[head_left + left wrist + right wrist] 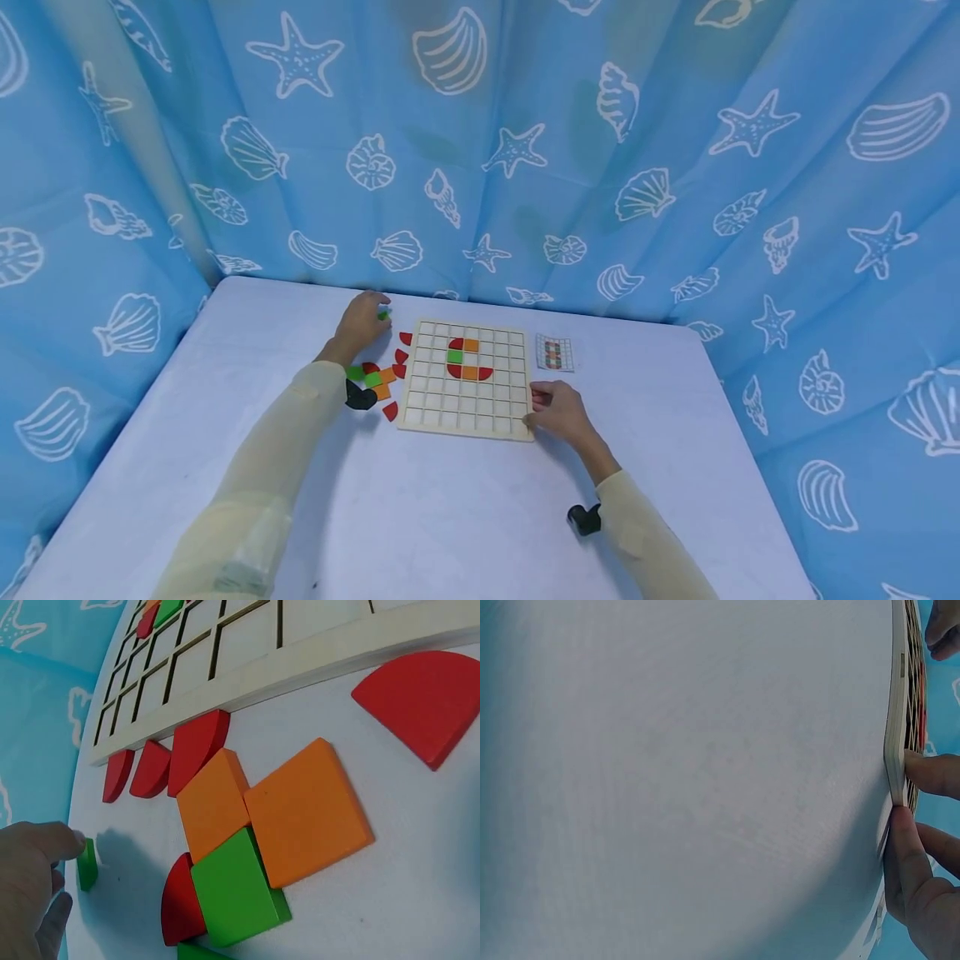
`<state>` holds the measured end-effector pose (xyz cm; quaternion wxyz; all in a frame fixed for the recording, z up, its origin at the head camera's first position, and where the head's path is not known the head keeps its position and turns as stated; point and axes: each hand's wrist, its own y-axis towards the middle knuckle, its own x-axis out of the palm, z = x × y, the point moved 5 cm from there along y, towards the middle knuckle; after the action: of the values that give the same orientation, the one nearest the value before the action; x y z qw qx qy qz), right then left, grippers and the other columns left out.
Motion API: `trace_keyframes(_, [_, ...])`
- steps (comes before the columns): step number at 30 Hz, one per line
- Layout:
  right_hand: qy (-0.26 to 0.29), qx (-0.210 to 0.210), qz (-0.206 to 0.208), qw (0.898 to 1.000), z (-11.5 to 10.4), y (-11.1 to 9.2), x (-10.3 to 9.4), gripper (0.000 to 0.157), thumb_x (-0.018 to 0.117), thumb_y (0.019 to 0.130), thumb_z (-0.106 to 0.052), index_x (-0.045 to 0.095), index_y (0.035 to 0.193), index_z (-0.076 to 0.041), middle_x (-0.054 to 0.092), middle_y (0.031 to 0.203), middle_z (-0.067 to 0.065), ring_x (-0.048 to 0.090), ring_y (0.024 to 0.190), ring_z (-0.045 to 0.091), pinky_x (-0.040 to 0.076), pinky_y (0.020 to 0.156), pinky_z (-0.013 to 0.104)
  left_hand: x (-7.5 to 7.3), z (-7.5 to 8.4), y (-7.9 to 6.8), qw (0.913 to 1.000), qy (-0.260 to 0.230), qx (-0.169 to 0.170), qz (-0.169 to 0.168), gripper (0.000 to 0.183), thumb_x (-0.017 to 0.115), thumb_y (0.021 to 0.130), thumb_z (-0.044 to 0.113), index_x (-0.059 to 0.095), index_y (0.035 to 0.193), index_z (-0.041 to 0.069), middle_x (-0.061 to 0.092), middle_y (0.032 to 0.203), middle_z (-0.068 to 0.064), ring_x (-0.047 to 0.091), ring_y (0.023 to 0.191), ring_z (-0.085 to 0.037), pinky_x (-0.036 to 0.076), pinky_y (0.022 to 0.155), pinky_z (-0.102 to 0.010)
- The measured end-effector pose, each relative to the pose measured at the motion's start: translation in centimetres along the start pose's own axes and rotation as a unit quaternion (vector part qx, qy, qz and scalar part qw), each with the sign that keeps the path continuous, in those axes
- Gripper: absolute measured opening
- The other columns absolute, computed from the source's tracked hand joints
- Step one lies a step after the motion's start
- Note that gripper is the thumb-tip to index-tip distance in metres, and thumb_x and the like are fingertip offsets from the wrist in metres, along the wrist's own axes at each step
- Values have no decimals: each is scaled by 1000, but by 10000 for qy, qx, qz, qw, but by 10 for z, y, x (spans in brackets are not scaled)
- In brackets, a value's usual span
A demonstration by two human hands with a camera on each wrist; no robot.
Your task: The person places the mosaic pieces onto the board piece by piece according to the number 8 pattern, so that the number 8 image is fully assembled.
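At the far left of the board, my left hand [363, 321] pinches a small green piece [87, 864] at its fingertips. Its index finger and thumb curve round the piece from either side. My right hand [558, 410] grips the near right corner of the wooden grid board [465, 431], thumb on top and fingers against the side. Inside the grid, red quarter-round pieces, orange squares [471, 345] and one green square [455, 357] form a C-like shape. Loose red quarter-rounds [420, 697], orange squares [307, 814] and a green square [236, 889] lie left of the board.
A small printed pattern card [555, 353] lies right of the board, with a coloured figure on a grid. The white-covered table [450, 517] meets a blue shell-print curtain [480, 167] at the back and sides. Black wrist cameras [585, 519] sit on both sleeves.
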<state>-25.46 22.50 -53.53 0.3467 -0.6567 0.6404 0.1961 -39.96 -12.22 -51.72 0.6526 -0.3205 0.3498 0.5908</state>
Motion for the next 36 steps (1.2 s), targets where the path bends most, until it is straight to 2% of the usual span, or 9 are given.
trace_keyframes(8, [28, -20, -3, 10000, -1, 0, 0, 62, 81, 73, -7, 59, 130, -1, 60, 109, 8, 56, 97, 21, 51, 84, 34, 5, -3, -5, 9998, -184, -99, -77, 39, 67, 89, 3, 57, 127, 1, 54, 128, -17, 48, 117, -32, 38, 107, -44])
trace_keyframes(12, [-6, -65, 23, 10000, 0, 1, 1, 62, 81, 73, -7, 59, 131, -2, 59, 109, 8, 56, 97, 21, 51, 84, 34, 5, -4, -9, 9994, -308, -23, -134, 39, 68, 88, 2, 58, 126, 2, 55, 126, -16, 49, 115, -32, 40, 106, -45])
trace_keyframes(19, [-54, -76, -15, 10000, 1, 0, 1, 62, 81, 74, -9, 58, 132, -2, 58, 113, 9, 56, 100, 22, 51, 85, 36, 11, -7, -17, 9972, -411, 45, -631, 35, 68, 88, 2, 61, 122, 6, 58, 121, -13, 51, 109, -29, 43, 102, -44])
trace_keyframes(24, [-71, -87, 10, 9999, 2, 1, -1, 62, 81, 74, -9, 58, 132, -2, 59, 113, 9, 56, 100, 22, 51, 85, 35, 12, -6, -21, 9961, -310, 93, -817, 40, 71, 86, 5, 60, 124, 6, 57, 123, -13, 52, 110, -28, 45, 100, -44])
trace_keyframes(31, [-8, -45, -24, 10000, -1, -1, 0, 62, 80, 73, -8, 58, 131, -1, 59, 113, 10, 56, 100, 23, 50, 86, 36, 8, -8, -24, 9959, 242, 178, -857, 42, 72, 84, 7, 61, 125, 4, 56, 122, -13, 50, 111, -29, 44, 101, -44])
trace_keyframes(36, [-42, -38, 23, 10000, -2, -1, 1, 61, 80, 73, -8, 59, 130, -1, 59, 111, 9, 56, 98, 22, 50, 86, 35, 8, -8, -23, 9952, 265, 342, -873, 42, 73, 83, 7, 63, 124, 5, 58, 120, -13, 49, 110, -28, 44, 101, -45])
